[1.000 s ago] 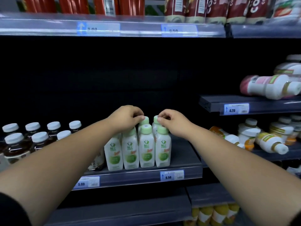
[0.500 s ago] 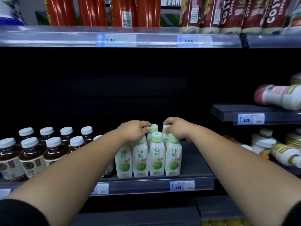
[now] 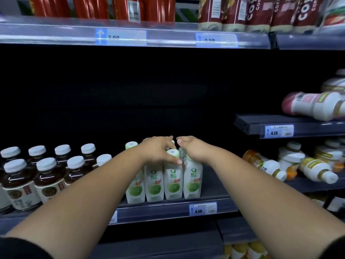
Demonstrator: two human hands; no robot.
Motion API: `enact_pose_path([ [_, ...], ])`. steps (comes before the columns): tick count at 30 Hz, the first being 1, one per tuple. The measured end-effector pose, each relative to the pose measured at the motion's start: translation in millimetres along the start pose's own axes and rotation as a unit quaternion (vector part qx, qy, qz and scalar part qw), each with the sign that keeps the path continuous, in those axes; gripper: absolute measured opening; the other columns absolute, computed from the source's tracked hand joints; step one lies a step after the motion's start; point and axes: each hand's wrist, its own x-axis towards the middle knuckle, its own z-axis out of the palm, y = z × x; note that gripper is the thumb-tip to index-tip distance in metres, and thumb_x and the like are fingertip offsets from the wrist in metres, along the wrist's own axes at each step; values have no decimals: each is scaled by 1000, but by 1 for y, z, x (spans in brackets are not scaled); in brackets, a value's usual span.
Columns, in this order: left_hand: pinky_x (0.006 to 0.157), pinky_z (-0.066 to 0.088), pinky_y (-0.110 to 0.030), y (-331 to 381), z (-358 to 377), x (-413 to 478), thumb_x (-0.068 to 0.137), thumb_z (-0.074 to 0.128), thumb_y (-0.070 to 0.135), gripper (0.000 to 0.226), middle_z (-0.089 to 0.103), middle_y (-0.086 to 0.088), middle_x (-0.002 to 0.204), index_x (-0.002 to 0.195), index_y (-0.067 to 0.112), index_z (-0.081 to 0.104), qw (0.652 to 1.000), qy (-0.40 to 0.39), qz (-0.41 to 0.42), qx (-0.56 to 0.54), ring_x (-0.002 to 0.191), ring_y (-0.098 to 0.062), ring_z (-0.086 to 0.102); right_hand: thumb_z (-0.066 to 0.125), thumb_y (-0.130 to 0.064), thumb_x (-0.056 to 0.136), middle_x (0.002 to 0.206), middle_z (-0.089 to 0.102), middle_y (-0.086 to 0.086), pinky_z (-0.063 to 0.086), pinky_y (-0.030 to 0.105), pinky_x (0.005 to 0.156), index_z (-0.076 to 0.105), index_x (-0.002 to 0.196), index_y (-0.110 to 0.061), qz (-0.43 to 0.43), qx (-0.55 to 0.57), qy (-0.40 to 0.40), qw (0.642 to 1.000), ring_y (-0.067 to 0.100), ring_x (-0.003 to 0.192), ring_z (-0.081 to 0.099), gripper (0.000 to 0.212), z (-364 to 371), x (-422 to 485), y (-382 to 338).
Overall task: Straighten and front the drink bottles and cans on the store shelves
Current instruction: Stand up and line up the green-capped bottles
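Several white bottles with green caps and green labels (image 3: 172, 182) stand in a tight row at the front of the dark middle shelf (image 3: 212, 200). My left hand (image 3: 158, 150) curls over the caps of the bottles behind the front row, thumb against a green cap (image 3: 172, 153). Over the top of the rightmost bottle (image 3: 193, 181) sits my right hand (image 3: 192, 149), fingers closed around its neck. Both hands nearly touch each other. A further green cap (image 3: 131, 145) shows behind my left forearm.
Dark tea bottles with white caps (image 3: 46, 176) fill the shelf's left side. On the right shelves, white and orange bottles (image 3: 317, 171) lie tipped over, one pink-based bottle (image 3: 313, 105) higher up. Red bottles (image 3: 123, 8) and coffee bottles (image 3: 259, 14) line the top shelf. Price tag (image 3: 202, 209) on rail.
My hands have drawn closer together over the green-capped bottles and shifted slightly back. The view has moved nearer to the shelf.
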Motion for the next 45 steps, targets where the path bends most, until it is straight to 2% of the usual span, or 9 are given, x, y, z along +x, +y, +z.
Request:
enact_pose_path([
  [7, 114, 31, -44, -8, -1, 2, 56, 60, 82, 55, 29, 9, 159, 81, 34, 71, 999, -4, 30, -40, 144, -12, 31, 38, -44, 106, 158, 33, 2, 30, 39, 117, 46, 147, -23, -6, 52, 10, 999, 23, 142, 36, 48, 1, -5, 1],
  [11, 116, 21, -52, 1, -6, -3, 75, 65, 70, 31, 26, 0, 161, 85, 41, 65, 999, -28, 14, 14, 149, -14, 19, 51, -50, 99, 153, 43, -1, 37, 39, 113, 43, 149, -24, -14, 134, 27, 990, 19, 136, 45, 57, 0, -13, 2],
  [15, 114, 29, -45, 12, -6, -11, 74, 72, 65, 55, 33, 5, 157, 120, 35, 66, 997, 34, 15, 67, 143, -14, 30, 75, -42, 85, 145, 43, -8, 46, 39, 105, 36, 150, -32, -47, 148, 89, 984, 16, 128, 50, 77, 2, -36, 25],
  [21, 115, 25, -49, 6, -4, -10, 85, 63, 59, 38, 39, 12, 152, 115, 35, 68, 997, 32, 43, 61, 140, -13, 35, 77, -32, 81, 136, 51, -21, 47, 37, 102, 24, 123, -78, -94, 107, 80, 987, 4, 124, 52, 82, 26, -58, 60],
  [27, 119, 8, -53, 5, -1, -9, 89, 54, 62, 39, 37, 12, 154, 118, 38, 64, 990, 29, 46, 128, 142, -12, 32, 74, -37, 84, 141, 48, -18, 47, 44, 105, 15, 145, -57, -99, 80, 65, 990, 6, 126, 50, 87, 27, -59, 58],
  [32, 121, 4, -51, 5, 16, -33, 88, 44, 70, 75, 18, 2, 164, 150, 29, 34, 961, 121, 14, 249, 151, -23, 12, 83, -54, 70, 165, 6, -15, 32, 41, 117, -16, 145, -60, -71, 57, 89, 992, 10, 148, 19, 124, 41, -71, 62],
  [35, 119, 5, -58, -5, 49, -62, 89, 32, 69, 80, 19, -8, 163, 155, 25, 23, 923, 249, 4, 293, 150, -34, 11, 74, -54, 81, 161, -31, -9, 42, 41, 109, -31, 142, -55, -127, -126, 201, 963, 23, 153, 6, 121, 68, -85, 65],
  [40, 112, 8, -72, -24, 112, -101, 79, 54, 64, 85, 12, -21, 162, 153, 28, 30, 918, 296, -57, 257, 148, -47, 4, 77, -37, 80, 159, -35, 10, 43, 59, 105, -16, 154, -44, -163, -176, 243, 940, 40, 151, -7, 119, 118, -91, 82],
  [45, 112, 13, -68, -27, 139, -110, 76, 71, 56, 100, -2, -22, 163, 157, 25, 21, 929, 287, -72, 224, 147, -49, -6, 67, -40, 90, 149, -51, -2, 38, 45, 112, -30, 142, -55, -139, -213, 202, 946, 27, 148, -28, 111, 111, -95, 81],
])
